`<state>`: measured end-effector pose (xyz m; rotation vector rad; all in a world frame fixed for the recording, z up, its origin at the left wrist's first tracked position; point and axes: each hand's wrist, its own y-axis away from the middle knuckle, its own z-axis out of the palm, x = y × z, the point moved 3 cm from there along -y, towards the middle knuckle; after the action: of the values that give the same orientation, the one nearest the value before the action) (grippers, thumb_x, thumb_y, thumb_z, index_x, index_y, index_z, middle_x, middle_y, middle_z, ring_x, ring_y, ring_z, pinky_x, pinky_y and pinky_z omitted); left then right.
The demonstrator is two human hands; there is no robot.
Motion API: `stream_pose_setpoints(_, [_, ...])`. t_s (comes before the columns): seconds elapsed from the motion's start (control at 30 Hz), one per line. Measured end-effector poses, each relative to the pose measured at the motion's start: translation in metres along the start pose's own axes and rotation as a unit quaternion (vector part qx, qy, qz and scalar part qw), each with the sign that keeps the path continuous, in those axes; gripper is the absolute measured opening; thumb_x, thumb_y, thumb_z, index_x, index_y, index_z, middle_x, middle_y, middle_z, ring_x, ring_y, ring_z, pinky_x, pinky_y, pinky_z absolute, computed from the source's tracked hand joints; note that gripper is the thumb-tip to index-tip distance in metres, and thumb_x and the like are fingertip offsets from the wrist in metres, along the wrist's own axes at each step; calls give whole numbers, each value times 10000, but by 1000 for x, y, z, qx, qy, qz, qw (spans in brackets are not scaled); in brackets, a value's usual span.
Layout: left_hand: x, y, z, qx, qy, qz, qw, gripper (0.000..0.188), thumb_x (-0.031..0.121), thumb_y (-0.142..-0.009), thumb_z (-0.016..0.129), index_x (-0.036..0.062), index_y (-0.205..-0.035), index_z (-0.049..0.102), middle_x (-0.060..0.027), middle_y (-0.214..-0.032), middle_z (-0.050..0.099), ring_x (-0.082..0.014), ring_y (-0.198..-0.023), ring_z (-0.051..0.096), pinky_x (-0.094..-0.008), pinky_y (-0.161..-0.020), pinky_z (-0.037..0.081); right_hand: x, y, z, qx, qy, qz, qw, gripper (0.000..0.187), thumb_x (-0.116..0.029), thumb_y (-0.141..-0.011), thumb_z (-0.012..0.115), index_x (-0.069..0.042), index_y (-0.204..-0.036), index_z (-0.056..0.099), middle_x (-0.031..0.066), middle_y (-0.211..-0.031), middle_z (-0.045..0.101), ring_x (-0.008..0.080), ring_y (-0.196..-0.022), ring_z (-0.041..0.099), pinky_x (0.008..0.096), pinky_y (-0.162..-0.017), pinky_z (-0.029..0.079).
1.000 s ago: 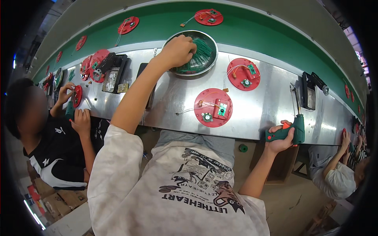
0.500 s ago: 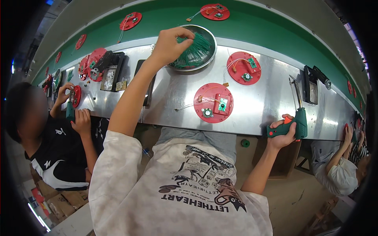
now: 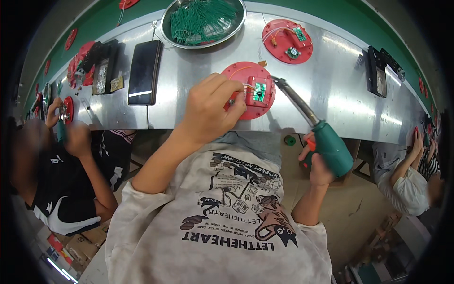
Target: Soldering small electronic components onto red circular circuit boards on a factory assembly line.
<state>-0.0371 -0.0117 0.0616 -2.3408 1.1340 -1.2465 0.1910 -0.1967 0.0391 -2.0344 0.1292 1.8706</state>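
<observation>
My left hand (image 3: 213, 106) is closed in a pinch over the near red round disc (image 3: 241, 71). Whatever its fingertips hold is hidden; thin pale wires run beside them. On that disc sits a raised red block with a green circuit board (image 3: 259, 93). My right hand (image 3: 320, 165) grips a green soldering gun (image 3: 333, 149) with an orange trigger. The gun's long metal tip points up and left, ending just past the disc's right edge. Part of the disc lies behind my left hand.
A steel bowl (image 3: 236, 31) of green wires (image 3: 203, 21) stands at the back. Behind, to the right, lies another red disc (image 3: 283, 47) with wires and boards. A black phone (image 3: 144, 71) and black soldering stands (image 3: 377, 75) rest on the metal bench. People work on both sides.
My left hand has come from the wire bowl down to the near red disc. My right hand has brought the soldering gun left, swinging its tip toward the disc. The view has shifted.
</observation>
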Motion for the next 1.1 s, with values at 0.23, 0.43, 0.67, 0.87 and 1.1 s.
stream_pose_setpoints(0.23, [-16,19,19,41,11,-16,999,103,16,-756,723,34,-837,661,-77,-743,637,-255,-614,611,-376,-550,495,1,13,8,44,-59,116,991,455,-136,-803,781,126,-1147,643,133,-937,706,131,-626,642,262,-581,528])
stream_pose_setpoints(0.43, [-18,21,19,28,17,-26,999,105,21,-756,721,38,-836,656,-84,-749,643,-257,-628,615,-380,-562,499,-1,14,9,33,-33,139,989,428,-119,-794,776,126,-1123,652,117,-921,697,122,-628,637,257,-579,527])
stream_pose_setpoints(0.67, [-21,20,17,11,33,-14,999,129,-25,-756,732,14,-863,670,-96,-755,649,-239,-623,610,-332,-553,486,-1,14,6,30,-25,140,989,545,-131,-798,789,149,-1222,593,131,-922,709,125,-622,648,268,-580,544])
stream_pose_setpoints(0.87, [-23,19,18,8,27,-6,1000,129,-25,-752,732,12,-861,675,-98,-767,659,-244,-642,622,-332,-565,494,-3,9,6,26,-28,135,990,583,-140,-799,798,142,-1256,572,129,-916,712,133,-606,655,273,-564,544])
stream_pose_setpoints(1.1, [-24,20,19,13,27,-10,1000,125,-25,-754,733,8,-863,680,-101,-769,664,-250,-653,625,-333,-567,497,3,15,-4,-36,7,117,992,510,-184,-894,681,120,-1286,563,213,-1019,628,223,-623,599,303,-522,503])
